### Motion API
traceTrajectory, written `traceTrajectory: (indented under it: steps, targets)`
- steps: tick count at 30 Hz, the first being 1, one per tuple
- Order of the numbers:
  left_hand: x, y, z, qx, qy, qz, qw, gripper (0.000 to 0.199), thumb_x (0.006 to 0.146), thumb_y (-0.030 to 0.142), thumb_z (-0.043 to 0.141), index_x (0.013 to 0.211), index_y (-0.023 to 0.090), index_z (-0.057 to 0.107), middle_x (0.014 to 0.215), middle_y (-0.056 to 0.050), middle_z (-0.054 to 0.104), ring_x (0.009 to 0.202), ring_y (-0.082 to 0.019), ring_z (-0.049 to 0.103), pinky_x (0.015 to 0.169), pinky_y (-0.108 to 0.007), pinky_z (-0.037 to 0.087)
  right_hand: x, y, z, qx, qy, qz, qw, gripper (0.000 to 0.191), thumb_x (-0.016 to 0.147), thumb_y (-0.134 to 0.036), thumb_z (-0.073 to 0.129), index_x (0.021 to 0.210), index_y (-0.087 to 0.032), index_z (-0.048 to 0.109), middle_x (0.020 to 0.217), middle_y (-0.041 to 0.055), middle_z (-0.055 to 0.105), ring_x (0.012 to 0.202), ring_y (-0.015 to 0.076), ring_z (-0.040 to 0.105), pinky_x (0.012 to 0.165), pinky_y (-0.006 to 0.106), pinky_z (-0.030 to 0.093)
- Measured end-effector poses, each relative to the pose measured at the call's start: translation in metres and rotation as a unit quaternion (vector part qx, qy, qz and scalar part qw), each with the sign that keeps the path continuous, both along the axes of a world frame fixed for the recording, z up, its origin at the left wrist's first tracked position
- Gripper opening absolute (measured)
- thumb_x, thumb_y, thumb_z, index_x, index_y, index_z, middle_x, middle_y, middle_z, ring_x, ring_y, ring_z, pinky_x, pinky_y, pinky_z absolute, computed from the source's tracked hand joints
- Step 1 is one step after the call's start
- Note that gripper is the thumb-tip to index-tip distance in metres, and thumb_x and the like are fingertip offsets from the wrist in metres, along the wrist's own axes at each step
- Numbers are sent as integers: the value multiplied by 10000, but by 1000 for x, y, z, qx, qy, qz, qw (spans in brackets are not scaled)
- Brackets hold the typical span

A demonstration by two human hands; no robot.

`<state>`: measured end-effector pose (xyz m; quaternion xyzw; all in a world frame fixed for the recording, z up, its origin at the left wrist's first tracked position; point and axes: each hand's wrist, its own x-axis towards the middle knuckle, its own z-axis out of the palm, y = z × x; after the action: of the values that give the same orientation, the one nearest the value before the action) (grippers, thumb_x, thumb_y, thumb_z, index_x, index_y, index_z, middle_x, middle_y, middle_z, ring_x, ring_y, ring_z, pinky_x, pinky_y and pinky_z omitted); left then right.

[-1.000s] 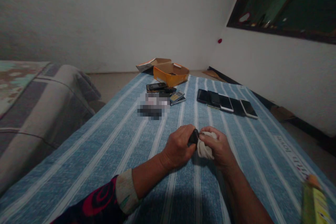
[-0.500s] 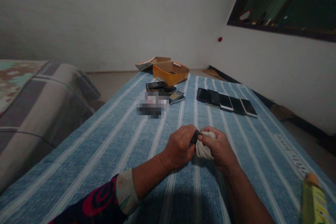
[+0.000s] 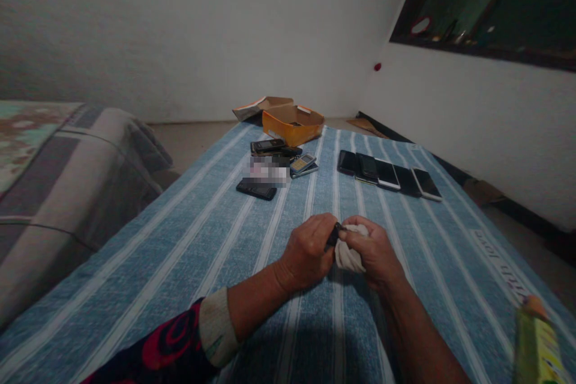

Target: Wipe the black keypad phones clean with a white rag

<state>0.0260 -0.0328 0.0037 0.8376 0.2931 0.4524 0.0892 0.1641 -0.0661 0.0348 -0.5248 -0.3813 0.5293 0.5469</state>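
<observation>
While left hand [image 3: 309, 254] grips black object [image 3: 332, 236] — less exposed now — right hand [image 3: 377, 252] holds cloth [image 3: 349, 258].

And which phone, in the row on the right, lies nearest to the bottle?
The white-edged phone at the row's right end. The other white-edged one lies mid-row, farther from the bottle, with a dark phone between the two.

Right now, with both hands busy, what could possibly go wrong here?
The small black object might slip from the left hand if the pale cloth in the right hand tugs it. The yellow-labelled bottle at the right could perhaps be knocked by a wide arm swing.
</observation>
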Motion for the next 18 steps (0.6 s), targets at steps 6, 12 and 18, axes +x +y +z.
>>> traceTrajectory:
  steps: [6,12,18]
  targets:
    - [1,0,2,9,-6,4,1000,127,811,171,476,924,182,534,818,-74,636,812,-212,630,741,-335,542,-6,-1,3,2,8,-17,1000,242,577,-298,756,647,-178,558,524,-65,482,468,86,416,447,211,320]
    - [1,0,2,9,-3,-6,1000,135,800,162,485,927,179,527,832,-79,639,827,-217,632,752,-336,543,-5,-2,4,12,-3,-11,1000,209,591,-285,722,638,-185,544,516,-75,451,468,81,387,448,212,306]
    - [0,-1,2,-6,2,-13,1000,154,785,157,506,937,169,530,867,-92,644,853,-224,633,764,-337,543,-3,-2,3,17,-13,-4,1000,185,583,-253,707,659,-184,553,523,-76,448,474,81,382,443,211,303]
